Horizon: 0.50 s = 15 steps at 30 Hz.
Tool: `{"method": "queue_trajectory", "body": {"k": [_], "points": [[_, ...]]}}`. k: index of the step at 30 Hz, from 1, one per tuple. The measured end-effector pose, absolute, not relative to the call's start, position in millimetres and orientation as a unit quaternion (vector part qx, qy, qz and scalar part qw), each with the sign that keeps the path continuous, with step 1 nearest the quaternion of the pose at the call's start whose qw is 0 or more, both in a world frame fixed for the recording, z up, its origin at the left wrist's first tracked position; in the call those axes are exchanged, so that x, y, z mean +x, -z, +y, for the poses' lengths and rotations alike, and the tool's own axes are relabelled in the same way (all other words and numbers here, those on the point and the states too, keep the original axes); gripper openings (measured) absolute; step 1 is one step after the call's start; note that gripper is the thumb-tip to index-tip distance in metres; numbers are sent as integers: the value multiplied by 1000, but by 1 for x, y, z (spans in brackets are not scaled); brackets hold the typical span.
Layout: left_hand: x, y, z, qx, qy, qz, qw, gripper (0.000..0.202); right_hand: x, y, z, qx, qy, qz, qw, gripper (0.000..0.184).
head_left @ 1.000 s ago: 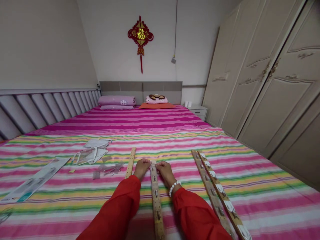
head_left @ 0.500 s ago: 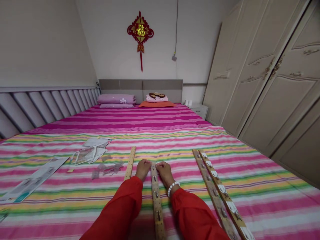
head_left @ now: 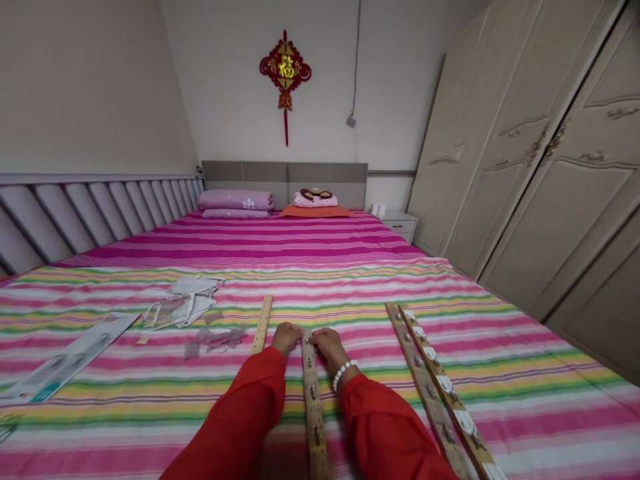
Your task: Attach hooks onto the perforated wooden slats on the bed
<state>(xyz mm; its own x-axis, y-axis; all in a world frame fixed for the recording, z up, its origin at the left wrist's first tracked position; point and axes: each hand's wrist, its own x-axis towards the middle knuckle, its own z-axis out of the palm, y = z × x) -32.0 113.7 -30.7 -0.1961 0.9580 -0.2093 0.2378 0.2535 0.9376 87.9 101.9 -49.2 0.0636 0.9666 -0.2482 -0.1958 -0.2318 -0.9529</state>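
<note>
A long wooden strip (head_left: 313,400) with metal clips along it lies on the striped bedspread (head_left: 350,280), running away from me between my arms. My left hand (head_left: 285,337) and my right hand (head_left: 328,347) are both curled at its far end, fingers pinched together at the tip of the strip. What the fingertips hold there is too small to make out. Red sleeves cover both arms, and a white bead bracelet (head_left: 344,373) sits on my right wrist. A bare perforated strip (head_left: 262,324) lies just left of my left hand.
Two more wooden strips (head_left: 435,387) with white pieces clipped on lie to the right. Clear packets (head_left: 185,307) and a long flat package (head_left: 70,357) lie to the left. Pillows sit at the headboard; a tall wardrobe (head_left: 540,167) lines the right side.
Both hands have stayed at the far end of the strip, shifting only slightly. The view has tilted a little.
</note>
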Motion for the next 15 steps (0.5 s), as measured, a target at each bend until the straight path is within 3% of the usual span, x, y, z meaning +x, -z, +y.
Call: {"method": "queue_trajectory", "body": {"k": [10, 15], "points": [[-34, 25, 119, 424, -356, 692, 463, 19, 89, 60, 105, -522, -582, -370, 503, 23], [-35, 22, 125, 426, -336, 704, 460, 27, 87, 74, 111, -493, -566, -420, 510, 25]]}}
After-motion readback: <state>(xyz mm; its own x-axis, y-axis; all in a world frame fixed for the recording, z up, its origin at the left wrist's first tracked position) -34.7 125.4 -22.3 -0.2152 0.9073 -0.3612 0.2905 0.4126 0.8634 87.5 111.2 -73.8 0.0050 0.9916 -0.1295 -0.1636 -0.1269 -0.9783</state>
